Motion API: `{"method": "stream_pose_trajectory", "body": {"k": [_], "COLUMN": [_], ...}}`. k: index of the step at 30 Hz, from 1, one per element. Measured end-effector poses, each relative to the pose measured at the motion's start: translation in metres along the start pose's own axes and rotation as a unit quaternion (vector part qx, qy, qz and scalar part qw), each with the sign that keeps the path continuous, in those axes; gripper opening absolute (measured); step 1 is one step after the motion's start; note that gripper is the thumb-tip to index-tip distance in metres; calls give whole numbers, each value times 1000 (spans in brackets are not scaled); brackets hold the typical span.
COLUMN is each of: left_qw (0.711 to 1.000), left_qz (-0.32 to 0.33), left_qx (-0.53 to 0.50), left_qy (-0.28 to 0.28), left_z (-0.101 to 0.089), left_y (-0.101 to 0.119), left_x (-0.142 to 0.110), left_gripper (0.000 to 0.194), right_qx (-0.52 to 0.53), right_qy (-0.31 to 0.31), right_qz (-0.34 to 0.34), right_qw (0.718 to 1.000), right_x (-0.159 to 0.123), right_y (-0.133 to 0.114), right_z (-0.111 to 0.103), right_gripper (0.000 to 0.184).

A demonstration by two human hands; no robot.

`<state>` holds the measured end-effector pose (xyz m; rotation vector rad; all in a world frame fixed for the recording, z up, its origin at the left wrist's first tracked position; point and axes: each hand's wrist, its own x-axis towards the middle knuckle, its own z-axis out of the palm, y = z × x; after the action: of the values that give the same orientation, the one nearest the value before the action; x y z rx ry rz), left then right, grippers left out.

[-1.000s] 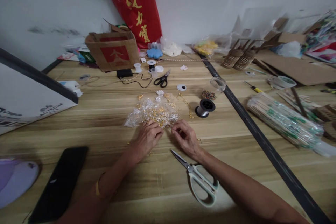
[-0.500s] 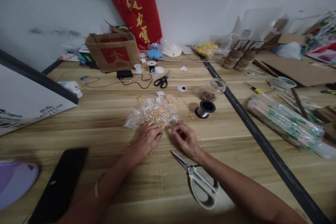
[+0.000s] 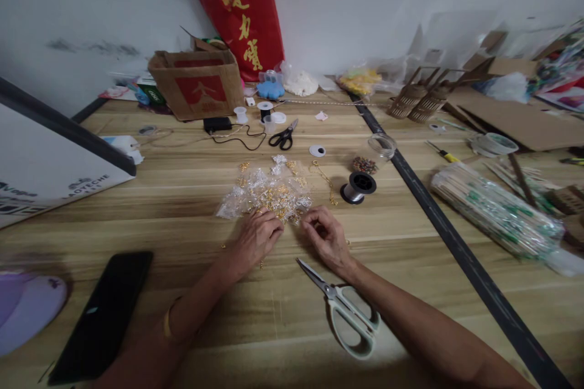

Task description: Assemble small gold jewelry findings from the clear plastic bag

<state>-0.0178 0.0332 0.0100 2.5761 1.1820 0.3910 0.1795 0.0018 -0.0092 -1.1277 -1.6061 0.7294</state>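
A loose pile of small gold and silver jewelry findings (image 3: 278, 197) lies on clear plastic bags (image 3: 232, 199) in the middle of the table. At the pile's near edge, my left hand (image 3: 261, 234) rests with its fingers curled together, their tips hidden. Just right of it, my right hand (image 3: 325, 234) bends thumb and forefinger into a pinch; anything between them is too small to see. White-handled scissors (image 3: 340, 310) lie beside my right forearm. Beyond that hand are a thin gold chain (image 3: 326, 182) and a black spool of wire (image 3: 359, 188).
A clear jar (image 3: 381, 147) with mixed beads (image 3: 364, 164) stands behind the spool. Black scissors (image 3: 285, 135) lie farther back. A black phone (image 3: 104, 313) is at left front, a white box (image 3: 59, 164) at left. Bagged wooden sticks (image 3: 495, 209) lie right of the dark table strip (image 3: 438, 225).
The view has shifted slightly. Both hands keep nearly the same place and pose at the pile's near edge.
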Motion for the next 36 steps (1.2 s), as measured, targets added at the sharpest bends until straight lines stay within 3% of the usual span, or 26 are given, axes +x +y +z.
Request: {"method": "stream_pose_trajectory", "body": {"k": [17,29,36], "left_qw": [1000,999,999], "left_qz": [12,34,19], "left_qx": [-12,24,-1], "left_qy": [-7,28,41], "left_z": [-1,3,2], "left_y": [2,0,3], "left_x": [0,-1,0], "left_gripper": [21,23,19], "right_qx": [0,8,-14], "right_qy": [-1,11,-14], "right_qz": [10,5,-63], "right_qw": [1000,1000,998], "right_x": [0,1,-4], "right_y": [-1,-3,-9], "right_z": [0,0,0], "right_gripper": [10,11,7]}}
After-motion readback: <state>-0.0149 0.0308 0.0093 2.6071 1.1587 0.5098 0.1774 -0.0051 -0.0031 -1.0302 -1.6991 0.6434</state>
